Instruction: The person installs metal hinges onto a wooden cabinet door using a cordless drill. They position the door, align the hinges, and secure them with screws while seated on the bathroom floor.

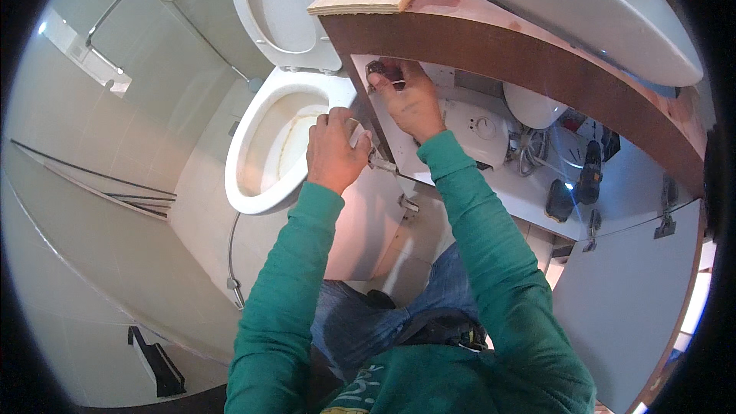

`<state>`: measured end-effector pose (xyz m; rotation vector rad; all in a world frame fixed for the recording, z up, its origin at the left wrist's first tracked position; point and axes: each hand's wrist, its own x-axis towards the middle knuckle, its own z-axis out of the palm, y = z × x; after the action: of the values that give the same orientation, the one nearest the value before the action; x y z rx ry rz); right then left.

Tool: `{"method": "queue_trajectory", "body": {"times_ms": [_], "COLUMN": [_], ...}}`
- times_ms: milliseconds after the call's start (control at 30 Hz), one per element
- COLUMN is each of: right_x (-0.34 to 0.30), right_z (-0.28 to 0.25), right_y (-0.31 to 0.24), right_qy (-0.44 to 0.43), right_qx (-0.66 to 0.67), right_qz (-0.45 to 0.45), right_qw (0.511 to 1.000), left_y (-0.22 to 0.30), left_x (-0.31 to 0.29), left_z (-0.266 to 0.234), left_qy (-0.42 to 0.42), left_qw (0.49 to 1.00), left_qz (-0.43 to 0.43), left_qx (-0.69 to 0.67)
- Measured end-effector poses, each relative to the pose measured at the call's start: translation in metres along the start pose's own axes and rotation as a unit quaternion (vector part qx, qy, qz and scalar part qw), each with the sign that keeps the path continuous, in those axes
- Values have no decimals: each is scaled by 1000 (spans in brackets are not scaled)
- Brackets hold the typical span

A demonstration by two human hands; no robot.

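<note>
My right hand reaches into the vanity cabinet near its left side wall. Its fingers are closed round a dark red and black handled tool; the tool's working end is hidden. Lower and to the left, my left hand has its fingers bent over the edge of the opened left cabinet door, with the thumb close to a metal hinge. A second metal hinge shows farther down that door.
Left of the cabinet stands a toilet with its lid raised. Inside the cabinet are a white box-shaped appliance, coiled grey hoses and a black cordless drill. The right door hangs open. A washbasin sits above.
</note>
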<state>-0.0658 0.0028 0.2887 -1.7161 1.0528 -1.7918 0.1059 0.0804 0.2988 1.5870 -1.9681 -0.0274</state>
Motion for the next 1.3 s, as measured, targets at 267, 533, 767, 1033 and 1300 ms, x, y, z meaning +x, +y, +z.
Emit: {"method": "queue_trajectory", "body": {"times_ms": [267,533,767,1033,1300], "right_x": [-62,-269,-277,-261,-265], "right_z": [-19,-214,-330,-412,-321], "right_y": [18,58,90,190,74], "right_qy": [13,285,367,395,333], "right_qx": [-42,-309,-389,-264,90], "right_qz": [92,240,202,223,262], "right_qw": [995,875,820,851,901], "left_y": [-11,33,36,54,42], "left_x": [19,47,64,73,66], "left_z": [-16,0,32,42,30], "left_qy": [-31,70,171,181,174], "left_qw": [996,972,972,973,980], "left_qz": [49,-22,15,13,-16], "left_qx": [-63,-222,-162,-140,-92]}}
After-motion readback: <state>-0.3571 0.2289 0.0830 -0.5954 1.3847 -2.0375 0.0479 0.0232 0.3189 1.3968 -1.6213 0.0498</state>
